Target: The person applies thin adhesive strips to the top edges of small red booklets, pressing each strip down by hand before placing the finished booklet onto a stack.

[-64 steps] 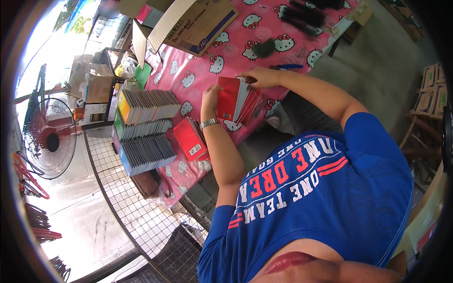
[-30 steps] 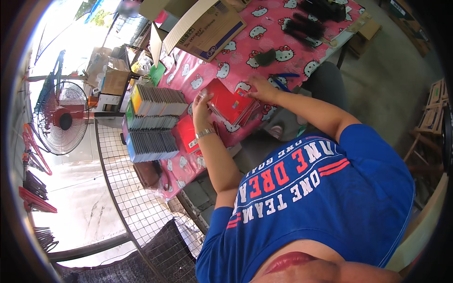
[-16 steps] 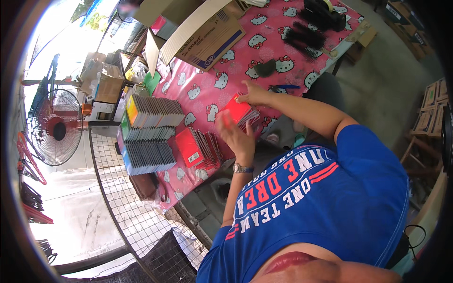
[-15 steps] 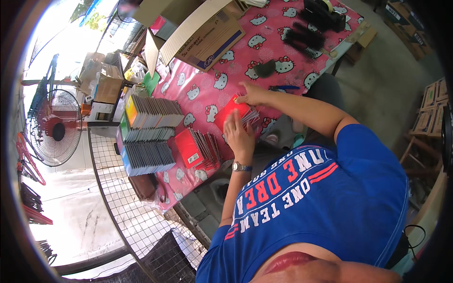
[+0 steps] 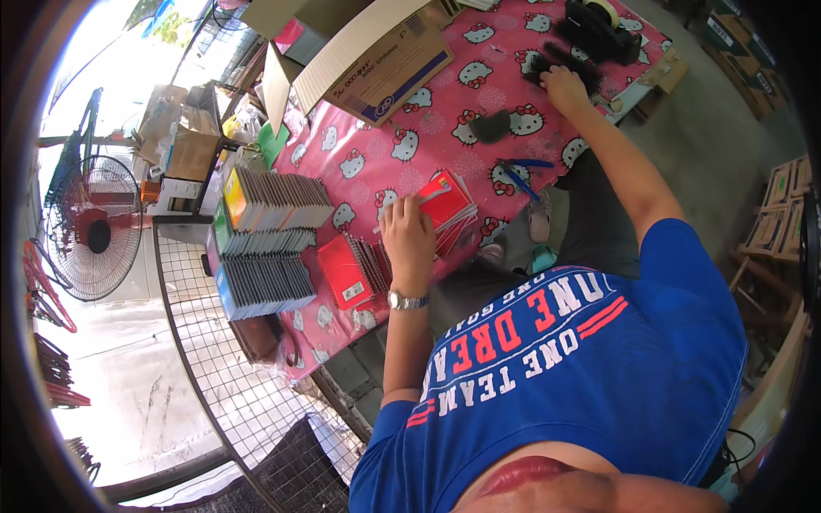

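Observation:
A small fanned stack of red notebooks (image 5: pixel 449 205) lies on the pink table near me. My left hand (image 5: pixel 408 235) rests at its left edge, fingers curled down and together; whatever they hold is hidden beneath them. Left of that hand are more red notebooks (image 5: pixel 344 272), standing tilted in a row with dark spiral spines. My right hand (image 5: pixel 564 92) is stretched to the far right, its bent fingers closed into a pile of thin black spiral binding wires (image 5: pixel 590 70). Blue-handled pliers (image 5: pixel 523 171) lie partly open between the two hands.
Rows of yellow, green and blue notebooks (image 5: pixel 269 286) stand at the table's left. An open cardboard box (image 5: pixel 389 73) sits at the back. A dark half-round piece (image 5: pixel 490 127) lies mid-table, and a black tape dispenser (image 5: pixel 590 30) is at the far right. A fan (image 5: pixel 98 231) stands left.
My right hand has left the red notebooks and reached away to the right, to the black wires. My left hand has shifted slightly left, uncovering more of the red stack.

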A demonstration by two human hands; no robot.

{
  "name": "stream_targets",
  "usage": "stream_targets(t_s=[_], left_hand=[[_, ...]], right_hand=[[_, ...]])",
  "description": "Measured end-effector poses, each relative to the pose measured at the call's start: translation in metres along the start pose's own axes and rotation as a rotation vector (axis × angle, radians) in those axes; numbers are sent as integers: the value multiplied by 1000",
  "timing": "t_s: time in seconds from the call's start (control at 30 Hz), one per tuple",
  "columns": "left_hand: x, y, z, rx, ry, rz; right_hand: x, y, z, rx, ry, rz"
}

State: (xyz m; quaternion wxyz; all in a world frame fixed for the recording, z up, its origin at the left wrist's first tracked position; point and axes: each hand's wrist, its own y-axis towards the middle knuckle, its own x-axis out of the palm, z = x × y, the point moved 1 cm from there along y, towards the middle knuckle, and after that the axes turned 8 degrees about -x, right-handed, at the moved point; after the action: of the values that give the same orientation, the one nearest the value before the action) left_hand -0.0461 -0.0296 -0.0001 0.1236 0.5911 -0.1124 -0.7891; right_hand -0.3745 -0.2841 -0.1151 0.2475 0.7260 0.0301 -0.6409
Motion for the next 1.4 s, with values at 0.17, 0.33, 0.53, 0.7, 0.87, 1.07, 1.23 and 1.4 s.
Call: stream_targets(t_s=[0.17,0.33,0.53,0.7,0.87,1.07,1.23,1.4], left_hand=[[18,24,3,-13,48,97],[12,15,-1,44,23,25],[12,14,8,86,30,79],[14,12,5,87,25,95],[12,11,4,73,16,92],[16,10,12,93,25,129],[16,8,19,82,30,79],[16,3,13,80,29,28]], right_hand=[[-24,13,-26,-17,-117,147],[-83,-9,-127,-399,899,63],[-98,-40,-181,-454,1282,-91],[-103,-44,-192,-509,1183,98],[-110,-52,-195,-510,1248,6],[-118,-55,-194,-540,1040,-124],[-135,-48,-197,-388,1028,-409],[-134,-35,-202,-312,1198,-543]])
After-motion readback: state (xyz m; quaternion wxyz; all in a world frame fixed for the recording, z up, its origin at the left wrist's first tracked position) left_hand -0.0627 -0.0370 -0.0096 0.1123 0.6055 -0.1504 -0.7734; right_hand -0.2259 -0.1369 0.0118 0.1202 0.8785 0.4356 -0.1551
